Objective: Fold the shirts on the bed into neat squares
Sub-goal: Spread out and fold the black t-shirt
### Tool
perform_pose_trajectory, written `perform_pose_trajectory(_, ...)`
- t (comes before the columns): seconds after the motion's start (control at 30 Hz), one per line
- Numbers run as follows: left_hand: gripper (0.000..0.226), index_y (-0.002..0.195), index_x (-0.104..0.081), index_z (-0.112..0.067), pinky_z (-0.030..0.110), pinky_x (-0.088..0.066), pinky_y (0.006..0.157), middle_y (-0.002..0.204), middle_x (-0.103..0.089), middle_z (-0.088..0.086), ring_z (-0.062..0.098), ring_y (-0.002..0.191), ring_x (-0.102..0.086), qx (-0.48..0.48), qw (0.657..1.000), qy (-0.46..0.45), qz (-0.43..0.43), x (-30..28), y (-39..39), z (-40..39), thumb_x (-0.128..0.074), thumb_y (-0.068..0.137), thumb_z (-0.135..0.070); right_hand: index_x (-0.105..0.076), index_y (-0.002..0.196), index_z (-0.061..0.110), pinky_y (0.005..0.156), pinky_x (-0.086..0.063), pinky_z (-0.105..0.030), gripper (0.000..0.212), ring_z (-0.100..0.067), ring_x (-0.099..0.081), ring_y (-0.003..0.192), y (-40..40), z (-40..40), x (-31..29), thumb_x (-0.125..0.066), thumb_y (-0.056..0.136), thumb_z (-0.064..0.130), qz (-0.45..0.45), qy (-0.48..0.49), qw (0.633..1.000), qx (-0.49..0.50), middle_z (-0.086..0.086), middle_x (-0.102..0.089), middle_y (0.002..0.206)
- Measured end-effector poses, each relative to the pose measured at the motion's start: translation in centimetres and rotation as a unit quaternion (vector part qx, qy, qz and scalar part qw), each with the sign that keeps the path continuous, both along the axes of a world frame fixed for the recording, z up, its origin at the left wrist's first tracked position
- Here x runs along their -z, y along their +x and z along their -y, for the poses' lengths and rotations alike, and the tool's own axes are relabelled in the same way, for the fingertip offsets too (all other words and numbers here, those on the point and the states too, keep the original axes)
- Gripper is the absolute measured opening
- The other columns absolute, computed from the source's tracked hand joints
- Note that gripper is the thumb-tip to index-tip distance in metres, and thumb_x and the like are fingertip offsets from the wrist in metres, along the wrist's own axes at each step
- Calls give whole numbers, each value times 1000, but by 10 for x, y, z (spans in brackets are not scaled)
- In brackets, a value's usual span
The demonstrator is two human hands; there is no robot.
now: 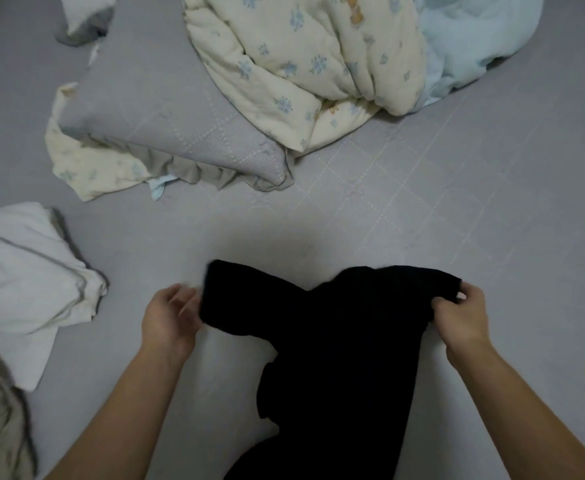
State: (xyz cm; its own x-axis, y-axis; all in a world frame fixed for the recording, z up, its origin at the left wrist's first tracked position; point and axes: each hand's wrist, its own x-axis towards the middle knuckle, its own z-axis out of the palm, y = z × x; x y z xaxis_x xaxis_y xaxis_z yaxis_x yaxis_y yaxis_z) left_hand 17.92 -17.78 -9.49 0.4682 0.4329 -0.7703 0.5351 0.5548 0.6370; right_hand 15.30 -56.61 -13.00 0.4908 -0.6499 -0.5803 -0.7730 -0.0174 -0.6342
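Nearest the camera, two bare forearms are stretched forward over the bed (457, 209), and between them a black shirt (336, 341) is spread in a crumpled, uneven shape on the grey cover, its lower part running out of the bottom of the view. The right hand (460, 317) is closed on the right upper edge of the black shirt, with cloth bunched between thumb and curled fingers. The left hand (171, 317) is set at the shirt's left upper corner with the fingers loosely curved; it is blurred, so whether the cloth is actually pinched cannot be told. The step in hand is judged to be the laying-out of this shirt: it has not been flattened yet, and no fold is seen in it. For the next move the upper edge would need to be drawn taut between both hands and the body smoothed flat before the sides are turned in; a firm hold on the left is called for first. To the left of the black shirt a white shirt (28, 271) with grey trim lies rumpled and unfolded. Beyond the black shirt a grey pillow (166, 126) and a cream flowered quilt (301, 64) are heaped.
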Motion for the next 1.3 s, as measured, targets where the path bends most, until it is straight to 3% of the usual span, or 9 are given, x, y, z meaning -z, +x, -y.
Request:
perform_pose_trajectory(0.17,15,102,-57,-20,27,-46,71,89,-58,-2,8,75,-55,98,906,405,73,18,19,12,-53,89,-13,-45,139,10,105,-37,-41,61,-35,-47,124,8,-26,-15,-68,85,27,-23,-164,983,-83,-19,-47,137)
perform_pose_trajectory(0.27,21,109,-60,-27,25,-44,86,104,-61,-5,10,93,-58,367,819,423,125,28,27,51,-62,89,-19,-50,132,17,103,-42,-42,66,-30,-54,118,1,-62,-26,-68,81,54,-54,-144,961,-232,-8,-55,126)
perform_pose_trajectory(0.37,49,132,-52,-25,35,-32,109,127,-56,-3,19,123,-49,644,637,410,104,47,25,86,-67,88,-42,-32,144,16,103,-42,-49,90,-33,-51,122,-2,-89,-25,-68,76,64,-158,-102,931,-313,-10,-48,134)
perform_pose_trajectory(0.47,37,126,-51,-31,43,-24,108,125,-60,-6,20,120,-53,748,456,478,65,60,18,93,-56,92,-47,-40,137,13,97,-49,-42,55,-30,-59,109,-1,-89,-20,-64,92,33,-119,-75,946,-293,-12,-59,125)
perform_pose_trajectory(0.67,17,105,-65,-23,29,-42,70,90,-69,-1,13,80,-59,500,720,468,112,31,33,16,-57,92,-15,-64,86,30,56,-41,-5,22,0,-62,70,15,-56,-42,-53,93,13,109,-48,976,-181,13,-67,75)
perform_pose_trajectory(0.8,15,83,-65,-22,26,-38,56,69,-65,-2,8,59,-56,511,704,490,45,18,27,-23,-55,88,-11,-66,86,29,65,-46,-15,20,-4,-65,77,20,-44,-31,-54,91,13,73,-66,987,-126,11,-70,83)
perform_pose_trajectory(1.03,19,95,-53,-20,37,-40,80,96,-56,2,30,94,-58,618,615,479,-99,31,31,-30,-63,80,-25,-60,112,23,77,-41,-22,23,-16,-62,96,6,-53,-4,-63,91,30,-36,-55,986,-150,10,-65,99)
perform_pose_trajectory(1.17,56,134,-45,-24,47,-36,105,120,-58,1,25,115,-54,591,672,446,21,40,45,8,-66,83,-37,-48,130,26,86,-48,-28,68,-14,-58,106,15,-93,-10,-73,75,57,-45,-37,959,-278,6,-57,117)
perform_pose_trajectory(1.3,55,135,-46,-15,35,-45,92,107,-59,5,25,104,-58,670,669,320,-30,49,54,37,-66,89,-37,-14,146,27,90,-44,-44,104,-31,-42,120,12,-123,-7,-79,69,54,-171,-150,899,-374,-6,-31,133)
